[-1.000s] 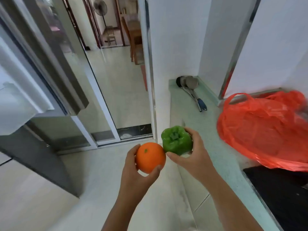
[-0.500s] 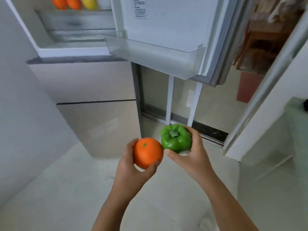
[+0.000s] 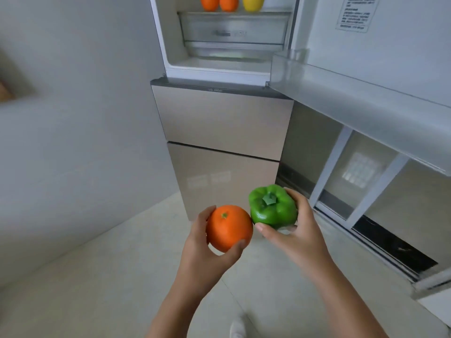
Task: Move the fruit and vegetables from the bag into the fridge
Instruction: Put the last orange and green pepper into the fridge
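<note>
My left hand (image 3: 202, 250) grips an orange (image 3: 229, 228) from below, thumb and fingers curled round it. Beside it my right hand (image 3: 296, 236) holds a green bell pepper (image 3: 272, 207), stem up, and the two items nearly touch. Both are held low in front of the fridge (image 3: 219, 118), whose upper compartment stands open ahead. On its shelf at the top edge of the view sit two oranges (image 3: 218, 2) and a yellow fruit (image 3: 253, 2), above a clear drawer (image 3: 234, 30). The bag is out of view.
The open fridge door (image 3: 380, 52) swings out at upper right, with a clear door bin (image 3: 353, 103) jutting over my right hand. A grey wall (image 3: 73, 118) stands on the left. A sliding glass door frame (image 3: 366, 191) runs along the right. Pale tile floor (image 3: 97, 276) lies below.
The view has swung left from the counter and red bag to face the open fridge. Both hands have kept their hold on the orange and the pepper, and the fridge is nearer.
</note>
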